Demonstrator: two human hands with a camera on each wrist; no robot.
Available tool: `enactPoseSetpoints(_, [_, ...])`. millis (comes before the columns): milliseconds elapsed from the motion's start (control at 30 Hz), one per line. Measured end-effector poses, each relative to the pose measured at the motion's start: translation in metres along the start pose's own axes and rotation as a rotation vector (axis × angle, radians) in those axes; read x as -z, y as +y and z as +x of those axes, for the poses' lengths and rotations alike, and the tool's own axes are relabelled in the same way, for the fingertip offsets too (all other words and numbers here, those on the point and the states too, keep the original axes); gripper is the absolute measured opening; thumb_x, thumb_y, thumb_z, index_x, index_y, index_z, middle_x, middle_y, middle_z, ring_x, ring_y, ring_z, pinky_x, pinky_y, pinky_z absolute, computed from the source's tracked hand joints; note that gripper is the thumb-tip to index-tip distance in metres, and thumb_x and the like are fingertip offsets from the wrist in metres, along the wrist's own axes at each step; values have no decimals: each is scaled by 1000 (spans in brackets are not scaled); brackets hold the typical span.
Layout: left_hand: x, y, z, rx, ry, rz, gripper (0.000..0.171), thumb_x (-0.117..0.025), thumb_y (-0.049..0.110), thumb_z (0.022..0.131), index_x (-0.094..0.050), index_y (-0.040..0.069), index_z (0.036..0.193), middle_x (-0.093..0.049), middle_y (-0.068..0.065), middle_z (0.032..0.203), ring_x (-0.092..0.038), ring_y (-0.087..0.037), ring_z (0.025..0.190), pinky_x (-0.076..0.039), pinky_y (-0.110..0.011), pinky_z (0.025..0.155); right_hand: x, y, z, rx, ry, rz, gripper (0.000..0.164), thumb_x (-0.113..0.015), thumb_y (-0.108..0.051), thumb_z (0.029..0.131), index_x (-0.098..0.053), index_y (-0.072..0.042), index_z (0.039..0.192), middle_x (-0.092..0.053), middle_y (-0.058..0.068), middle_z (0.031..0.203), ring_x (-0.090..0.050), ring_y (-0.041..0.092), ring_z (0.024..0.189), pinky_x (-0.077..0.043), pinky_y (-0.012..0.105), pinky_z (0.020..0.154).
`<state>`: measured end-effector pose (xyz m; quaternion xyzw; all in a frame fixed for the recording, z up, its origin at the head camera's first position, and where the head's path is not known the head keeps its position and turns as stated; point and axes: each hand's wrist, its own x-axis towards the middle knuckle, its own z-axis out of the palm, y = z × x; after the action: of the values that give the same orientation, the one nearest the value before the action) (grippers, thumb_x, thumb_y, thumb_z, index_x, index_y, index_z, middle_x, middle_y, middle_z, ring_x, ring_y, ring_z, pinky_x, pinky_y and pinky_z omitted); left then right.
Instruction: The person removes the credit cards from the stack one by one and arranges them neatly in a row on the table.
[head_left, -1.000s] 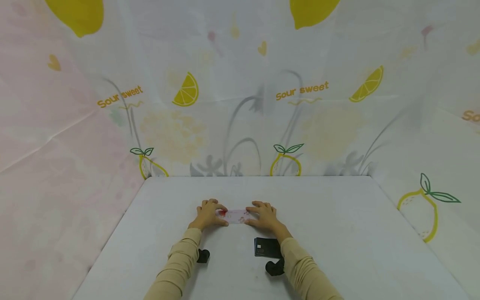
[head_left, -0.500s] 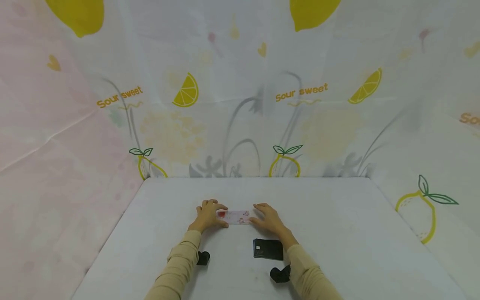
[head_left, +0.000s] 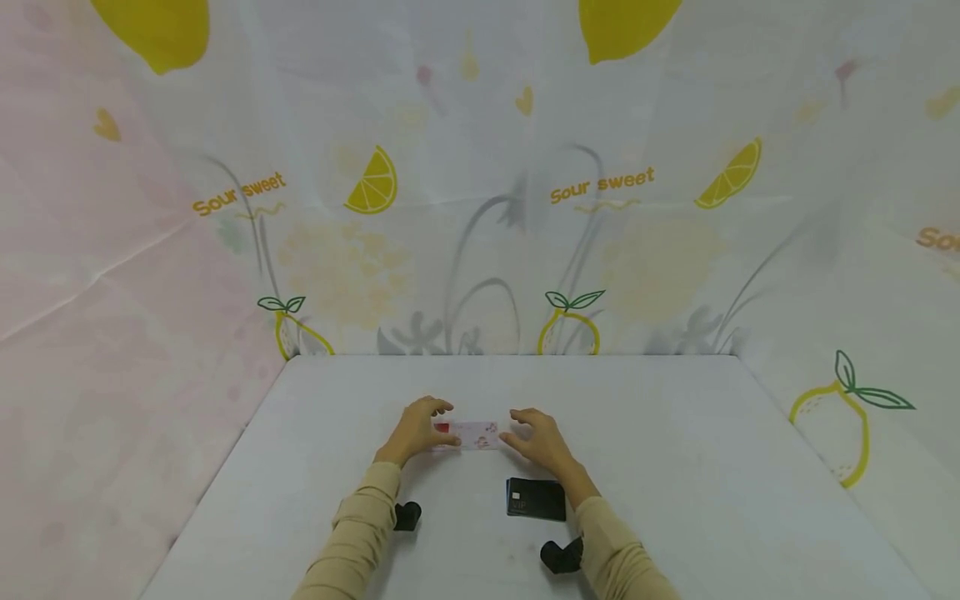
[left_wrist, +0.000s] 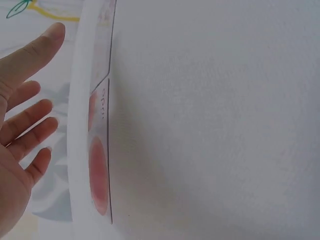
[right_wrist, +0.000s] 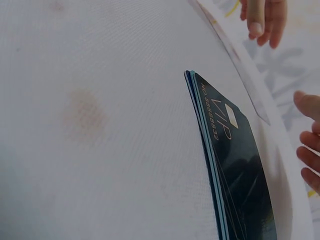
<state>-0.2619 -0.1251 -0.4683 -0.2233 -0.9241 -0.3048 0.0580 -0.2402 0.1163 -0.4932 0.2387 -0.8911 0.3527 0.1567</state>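
Note:
A pale pink printed paper piece (head_left: 477,435) lies flat on the white table, a red patch (head_left: 442,427) at its left end. In the left wrist view the strip (left_wrist: 98,172) shows a slanted seam; whether it is one piece or two I cannot tell. My left hand (head_left: 411,429) hovers at its left end, thumb and fingers apart, holding nothing. Off the right end is my right hand (head_left: 546,442), its fingers relaxed and parted, also holding nothing. A stack of cards (head_left: 536,500), black "VIP" card on top, lies nearer me, beside the right forearm.
The white table (head_left: 660,433) runs back to a fabric wall (head_left: 480,250) printed with lemons. Black wrist gear (head_left: 407,517) shows beside the left sleeve, and another black piece (head_left: 561,557) beside the right sleeve.
My right hand has drawn back to the right, off the paper piece. The left fingers have lifted away from its left end. More of the card stack shows.

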Motion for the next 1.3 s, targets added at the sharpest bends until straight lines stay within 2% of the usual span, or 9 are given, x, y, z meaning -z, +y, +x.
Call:
enactPoseSetpoints(167, [3, 5, -1, 2, -1, -99, 56, -82, 25, 58, -62, -6, 100, -62, -13, 93, -57, -25, 86, -46, -38, 75, 3, -1, -1, 21, 12, 13, 42, -69, -23, 76, -61, 8, 102, -64, 17, 96, -60, 29, 89, -47, 39, 76])
enactPoseSetpoints(433, [3, 12, -4, -27, 23, -111, 56, -82, 28, 56, -63, -7, 97, -64, -13, 90, -58, -24, 83, -46, -38, 72, 7, -1, -5, 69, 72, 10, 41, -72, -19, 72, -62, 10, 98, -64, 18, 92, -61, 28, 82, -49, 36, 70])
enactPoseSetpoints(667, [2, 17, -8, -29, 9, -151, 59, -82, 31, 56, -62, -7, 98, -64, -15, 93, -58, -26, 86, -47, -38, 74, 12, -3, -10, 20, 87, 34, 39, -73, -20, 71, -63, 8, 97, -65, 16, 92, -62, 27, 82, -49, 36, 71])
enactPoseSetpoints(833, [0, 20, -9, -32, 9, -162, 60, -81, 32, 57, -62, -7, 99, -63, -16, 95, -58, -27, 88, -47, -40, 75, 15, -1, -12, 18, 89, 48, 40, -74, -21, 70, -63, 7, 96, -65, 16, 92, -62, 27, 83, -49, 36, 71])
enactPoseSetpoints(1067, [-1, 26, -13, 24, -2, -119, 62, -80, 38, 57, -63, -1, 102, -64, -10, 98, -57, -24, 90, -45, -41, 75, 21, -2, -17, -6, 73, 75, 40, -74, -20, 71, -63, 8, 98, -64, 16, 94, -61, 27, 85, -49, 35, 72])
enactPoseSetpoints(1300, [-1, 33, -16, -34, 13, -146, 61, -81, 35, 58, -63, -3, 101, -64, -12, 97, -57, -25, 92, -44, -42, 80, 28, -4, -20, -30, 74, 91, 42, -74, -21, 71, -63, 7, 99, -64, 15, 96, -61, 26, 88, -48, 35, 75])
